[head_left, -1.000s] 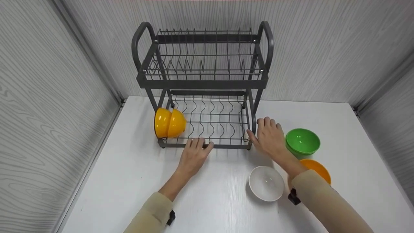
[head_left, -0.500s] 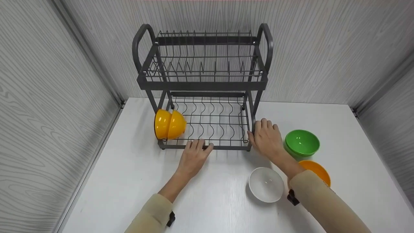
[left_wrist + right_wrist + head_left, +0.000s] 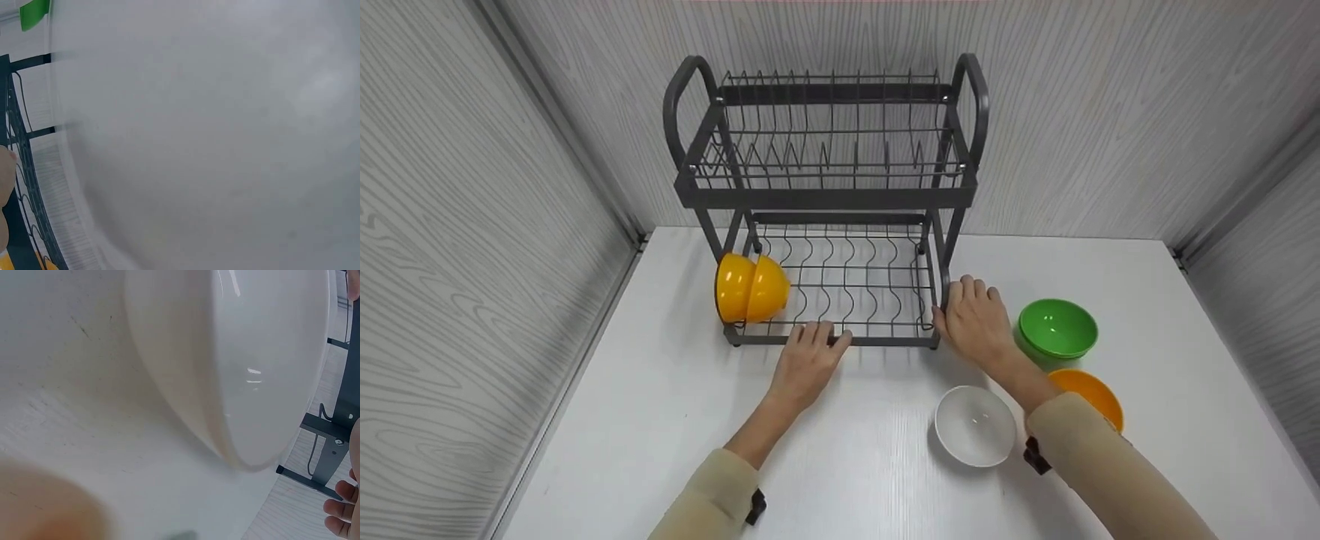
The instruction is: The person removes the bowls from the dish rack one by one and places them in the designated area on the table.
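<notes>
A dark grey two-tier dish rack [image 3: 825, 198] stands at the back of the white table. My left hand [image 3: 804, 367] holds the front rail of its lower tier, fingers over the rail and thumb along it. At the rack's right side, my right hand [image 3: 979, 322] grips the lower frame, its thumb toward the inside and its fingers outside. Two yellow bowls [image 3: 769, 289] sit nested on their sides at the lower tier's left end. In the right wrist view a white bowl [image 3: 270, 371] looms large, with fingertips [image 3: 338, 526] beside the rack at the edge.
On the table, right of the rack, stand stacked green bowls [image 3: 1059, 328]. An orange bowl [image 3: 1091, 397] is partly hidden under my right forearm. The white bowl lies left of that forearm. Grey wood-grain panels [image 3: 1110, 112] enclose the table at the back and sides.
My right hand has shifted slightly left and closed in on the rack's side frame. The left hand stays at the front rail, and the bowls keep their places.
</notes>
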`<move>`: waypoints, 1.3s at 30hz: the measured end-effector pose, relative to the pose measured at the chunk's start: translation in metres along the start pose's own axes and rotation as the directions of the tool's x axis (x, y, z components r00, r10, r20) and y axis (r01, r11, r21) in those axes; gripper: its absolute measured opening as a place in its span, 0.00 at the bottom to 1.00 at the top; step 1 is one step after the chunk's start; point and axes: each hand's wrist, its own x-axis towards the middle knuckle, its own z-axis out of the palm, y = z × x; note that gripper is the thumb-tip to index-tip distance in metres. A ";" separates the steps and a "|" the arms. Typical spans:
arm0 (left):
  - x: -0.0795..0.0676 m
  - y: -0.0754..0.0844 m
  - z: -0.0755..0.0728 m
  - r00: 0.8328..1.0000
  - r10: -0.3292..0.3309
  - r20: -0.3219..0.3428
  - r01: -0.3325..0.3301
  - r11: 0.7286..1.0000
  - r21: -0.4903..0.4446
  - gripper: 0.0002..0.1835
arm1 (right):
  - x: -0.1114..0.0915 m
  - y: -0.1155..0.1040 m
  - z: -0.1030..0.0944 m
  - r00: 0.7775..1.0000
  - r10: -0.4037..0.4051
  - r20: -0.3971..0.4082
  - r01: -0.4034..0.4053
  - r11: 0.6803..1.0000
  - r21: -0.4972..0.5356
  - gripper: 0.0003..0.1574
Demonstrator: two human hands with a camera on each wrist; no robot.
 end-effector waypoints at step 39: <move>0.005 -0.058 -0.066 0.998 -0.045 -0.033 0.047 0.997 0.055 0.28 | -0.003 -0.002 0.000 0.996 -0.024 -0.082 0.022 0.999 -0.030 0.25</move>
